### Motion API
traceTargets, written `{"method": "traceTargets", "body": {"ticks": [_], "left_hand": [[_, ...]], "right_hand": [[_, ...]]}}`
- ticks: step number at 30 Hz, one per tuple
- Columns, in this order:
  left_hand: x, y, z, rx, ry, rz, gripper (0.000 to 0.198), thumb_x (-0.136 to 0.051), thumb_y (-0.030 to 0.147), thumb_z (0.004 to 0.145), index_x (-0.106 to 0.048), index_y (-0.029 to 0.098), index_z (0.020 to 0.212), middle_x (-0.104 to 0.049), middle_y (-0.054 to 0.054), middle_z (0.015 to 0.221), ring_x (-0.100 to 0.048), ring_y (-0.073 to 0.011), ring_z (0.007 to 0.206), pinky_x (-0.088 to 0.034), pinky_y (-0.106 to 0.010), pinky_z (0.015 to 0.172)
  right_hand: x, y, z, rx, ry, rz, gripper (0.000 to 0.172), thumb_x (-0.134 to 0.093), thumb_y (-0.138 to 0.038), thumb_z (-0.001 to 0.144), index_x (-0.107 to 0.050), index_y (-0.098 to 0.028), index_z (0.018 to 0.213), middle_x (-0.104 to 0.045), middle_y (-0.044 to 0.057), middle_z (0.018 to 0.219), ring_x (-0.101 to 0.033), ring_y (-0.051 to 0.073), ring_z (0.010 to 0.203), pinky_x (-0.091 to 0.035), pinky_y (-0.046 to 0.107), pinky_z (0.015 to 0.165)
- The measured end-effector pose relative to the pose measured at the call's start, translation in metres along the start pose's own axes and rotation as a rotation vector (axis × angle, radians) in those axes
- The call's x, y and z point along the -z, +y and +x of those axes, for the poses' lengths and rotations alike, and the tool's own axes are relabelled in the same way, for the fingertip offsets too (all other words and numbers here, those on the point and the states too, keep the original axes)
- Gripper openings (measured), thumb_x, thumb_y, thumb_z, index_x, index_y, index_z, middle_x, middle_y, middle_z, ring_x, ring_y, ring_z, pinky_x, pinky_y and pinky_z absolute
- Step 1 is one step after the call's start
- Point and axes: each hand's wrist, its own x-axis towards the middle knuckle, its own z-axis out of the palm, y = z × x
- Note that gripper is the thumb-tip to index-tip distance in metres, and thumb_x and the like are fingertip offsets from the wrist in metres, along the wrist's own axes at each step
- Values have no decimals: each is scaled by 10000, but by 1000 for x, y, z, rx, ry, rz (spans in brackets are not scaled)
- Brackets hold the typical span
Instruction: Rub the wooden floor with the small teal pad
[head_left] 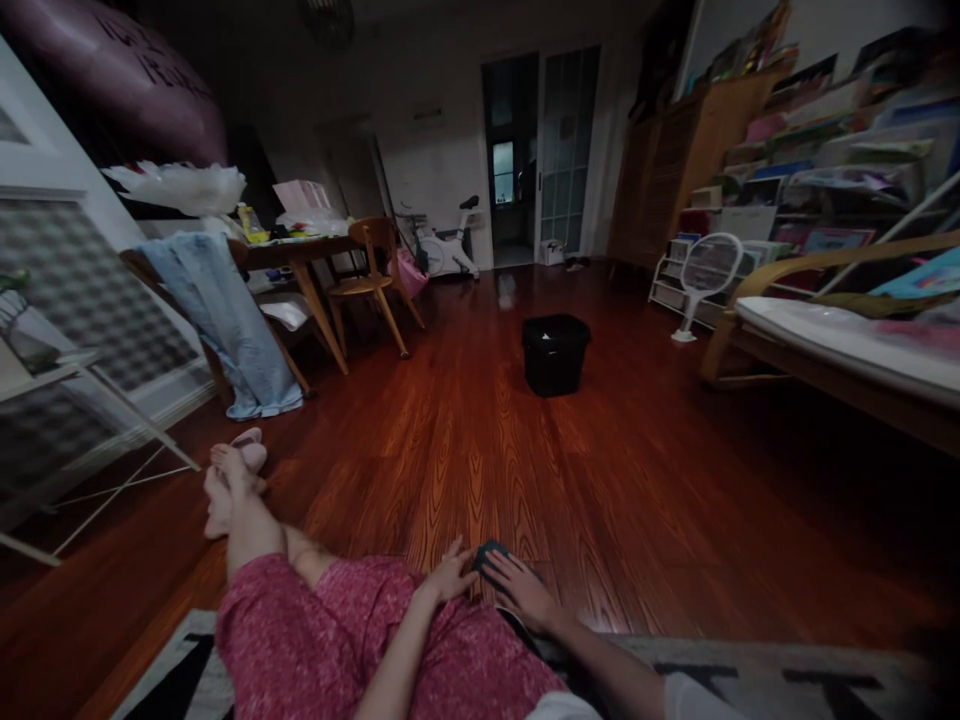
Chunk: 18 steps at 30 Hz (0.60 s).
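single head-worn view, facing forward and down: the wearer's lap (pixel 352 630) close below, floor (pixel 420 450) stretching out to a distant doorway (pixel 514 110).

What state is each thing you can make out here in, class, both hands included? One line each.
Left hand: open, fingers spread
Right hand: open, fingers laid over the dark flat object
Dark flat object: partly covered
Black bin: upright; lid hard to tell
Blue garment: draped
Balloon: inflated
White racket: standing up
Exercise bike: upright, riderless
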Motion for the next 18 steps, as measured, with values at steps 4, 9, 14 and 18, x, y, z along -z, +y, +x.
{"method": "traceTargets", "body": {"ticks": [4,9,14,18], "left_hand": [[1,3,-2,16,-2,2,847,-527,636,849,-386,162,1536,-76,-113,1685,-189,-294,1531,-168,-410,1247],[-1,1,0,10,-5,-19,839,-549,638,829,-410,193,1526,-105,-64,1688,-170,-282,1537,-164,-411,1254],[-1,-1,2,17,-12,-6,848,-552,617,831,-395,167,1532,-112,-91,1684,-182,-306,1532,-127,-433,1261],[-1,-2,3,-1,-20,-3,816,-543,578,846,-389,173,1537,-89,-86,1685,-192,-330,1526,-140,-453,1259]], "right_hand": [[40,50,-66,-178,76,-38,579,-369,-315,961,-368,-339,1539,-341,-17,1628,-268,177,1511,-213,406,1255],[70,122,-129,-648,373,-247,610,-239,-341,950,-470,-209,1498,-439,84,1576,-328,219,1490,-250,481,1227],[73,142,-105,-1031,834,-291,658,-180,-311,939,-381,-131,1539,-399,213,1574,-299,327,1494,-237,626,1168],[57,121,-37,-1069,921,-249,655,-138,-303,954,-249,-229,1595,-345,192,1609,-244,391,1501,-180,732,1113]]}}
